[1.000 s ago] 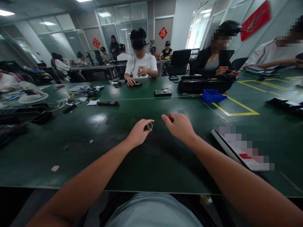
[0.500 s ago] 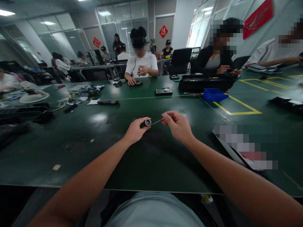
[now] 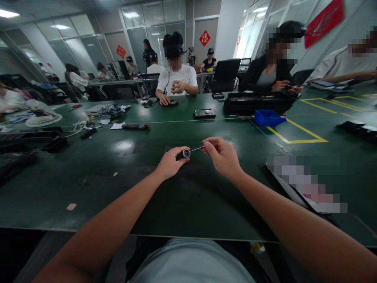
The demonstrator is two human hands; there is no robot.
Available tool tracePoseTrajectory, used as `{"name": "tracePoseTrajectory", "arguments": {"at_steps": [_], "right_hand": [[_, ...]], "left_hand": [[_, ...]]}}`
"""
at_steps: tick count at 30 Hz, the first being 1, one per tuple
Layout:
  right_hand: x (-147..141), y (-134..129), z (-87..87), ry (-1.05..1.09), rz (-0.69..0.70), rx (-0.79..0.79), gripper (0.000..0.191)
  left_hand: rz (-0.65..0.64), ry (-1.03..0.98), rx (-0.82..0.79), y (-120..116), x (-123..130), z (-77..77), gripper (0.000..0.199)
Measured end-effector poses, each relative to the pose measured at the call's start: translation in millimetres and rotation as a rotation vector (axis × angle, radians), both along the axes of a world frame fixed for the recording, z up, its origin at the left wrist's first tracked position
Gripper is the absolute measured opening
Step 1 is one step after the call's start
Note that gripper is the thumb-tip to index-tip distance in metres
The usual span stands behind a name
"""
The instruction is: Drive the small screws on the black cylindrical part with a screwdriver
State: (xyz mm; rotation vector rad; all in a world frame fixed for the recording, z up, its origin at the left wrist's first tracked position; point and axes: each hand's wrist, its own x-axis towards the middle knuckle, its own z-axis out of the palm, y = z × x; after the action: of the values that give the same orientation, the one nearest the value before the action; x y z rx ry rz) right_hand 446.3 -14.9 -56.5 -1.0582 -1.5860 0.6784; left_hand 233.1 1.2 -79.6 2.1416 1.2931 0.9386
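My left hand (image 3: 170, 162) grips a small black cylinder with a round silver end (image 3: 185, 153), held just above the dark green table (image 3: 182, 196). My right hand (image 3: 222, 156) pinches a thin screwdriver (image 3: 196, 149) with a red handle; its metal tip points left at the cylinder's silver end. Both hands are close together near the table's middle.
A blue bin (image 3: 266, 117) and a long black case (image 3: 259, 103) stand at the back right, a hard drive (image 3: 204, 114) at the back centre. Tools, papers and a white fan (image 3: 43, 119) lie at the left. Other people sit across the table. A blurred flat item (image 3: 303, 184) lies at my right.
The screwdriver has swung up from pointing down at the table to pointing left at the cylinder's end. Both hands rose slightly and the cylinder tilted toward the tip.
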Motion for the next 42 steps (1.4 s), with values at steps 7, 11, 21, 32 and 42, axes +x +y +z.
{"name": "tracePoseTrajectory", "arguments": {"at_steps": [7, 11, 21, 32, 42], "right_hand": [[0, 0, 2.1, -0.02, -0.025, -0.018, 0.027], [1, 1, 2.8, -0.04, 0.007, -0.01, 0.026], [1, 3, -0.1, -0.014, 0.001, -0.022, 0.027], [2, -4, 10.1, -0.224, -0.113, 0.003, 0.031], [1, -7, 9.5, -0.176, 0.012, 0.031, 0.023]], "left_hand": [[0.004, -0.003, 0.001, 0, 0, -1.2, 0.039], [0.008, 0.005, 0.014, 2, -1, -2.2, 0.039], [0.019, 0.012, -0.011, 0, 0, 0.1, 0.04], [-0.01, 0.01, 0.013, 0, -2, -2.3, 0.039], [0.002, 0.016, 0.012, 1, -1, -4.4, 0.041]]}}
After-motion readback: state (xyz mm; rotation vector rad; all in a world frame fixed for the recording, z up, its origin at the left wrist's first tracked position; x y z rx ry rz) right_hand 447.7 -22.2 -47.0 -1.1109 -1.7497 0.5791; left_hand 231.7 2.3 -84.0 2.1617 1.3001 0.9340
